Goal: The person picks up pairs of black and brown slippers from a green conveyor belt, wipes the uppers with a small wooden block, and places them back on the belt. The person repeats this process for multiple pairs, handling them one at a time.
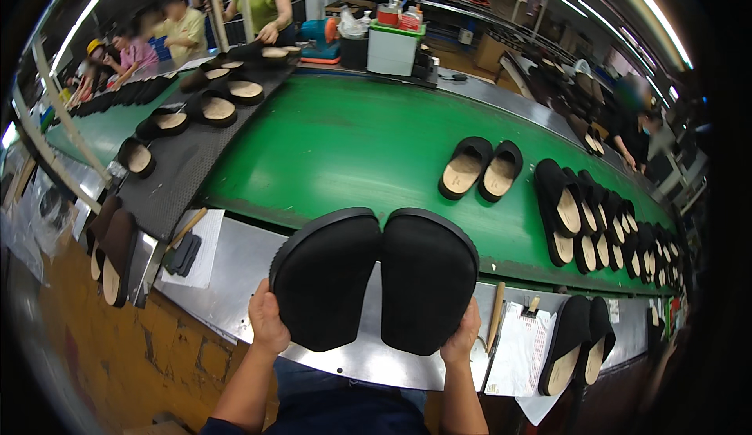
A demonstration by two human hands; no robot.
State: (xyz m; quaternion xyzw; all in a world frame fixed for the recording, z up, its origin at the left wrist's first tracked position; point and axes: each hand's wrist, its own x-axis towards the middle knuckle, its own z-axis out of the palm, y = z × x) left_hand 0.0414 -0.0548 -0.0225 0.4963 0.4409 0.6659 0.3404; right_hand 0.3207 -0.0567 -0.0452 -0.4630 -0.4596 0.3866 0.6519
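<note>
Two black slippers are held side by side, soles up, over the metal edge of the bench. My left hand (pixel 266 321) grips the heel end of the left slipper (pixel 325 278). The right slipper (pixel 427 278) is gripped at its heel end by my right hand (pixel 462 339). Their toes reach the near edge of the green conveyor belt (pixel 345 145). Further along the belt lies another pair of black slippers (pixel 479 170) with tan insoles up.
A row of several black slippers (pixel 595 227) runs along the belt to the right. More slippers (pixel 207 106) lie on a dark mat at the left. Papers (pixel 517 349) and a wooden stick (pixel 495 317) lie on the metal ledge. Other people work at the far side and the right.
</note>
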